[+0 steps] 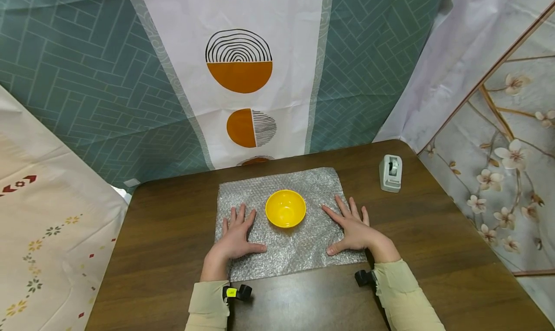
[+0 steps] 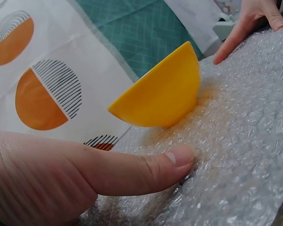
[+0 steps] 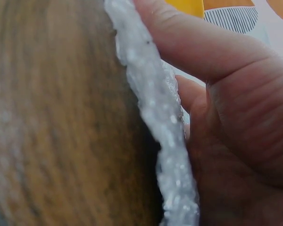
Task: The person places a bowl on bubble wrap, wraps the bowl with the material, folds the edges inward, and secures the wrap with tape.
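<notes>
A yellow bowl (image 1: 285,209) stands upright, mouth up, near the middle of a sheet of bubble wrap (image 1: 290,254) spread flat on the table. My left hand (image 1: 235,237) rests on the left part of the sheet, fingers spread and thumb pointing towards the bowl. On the right part lies my right hand (image 1: 353,229), its fingers also spread. Neither hand touches the bowl. In the left wrist view the bowl (image 2: 165,92) sits on the wrap beyond my thumb. The right wrist view shows my right thumb (image 3: 203,42) along the front edge of the bubble wrap (image 3: 151,94).
A pale tape dispenser (image 1: 391,173) stands at the table's back right. The brown wooden table (image 1: 169,234) runs back to a patterned cloth (image 1: 260,13) hanging behind it. Flowered cloth hangs at either side. A black wrist camera (image 1: 244,292) is strapped at my left sleeve.
</notes>
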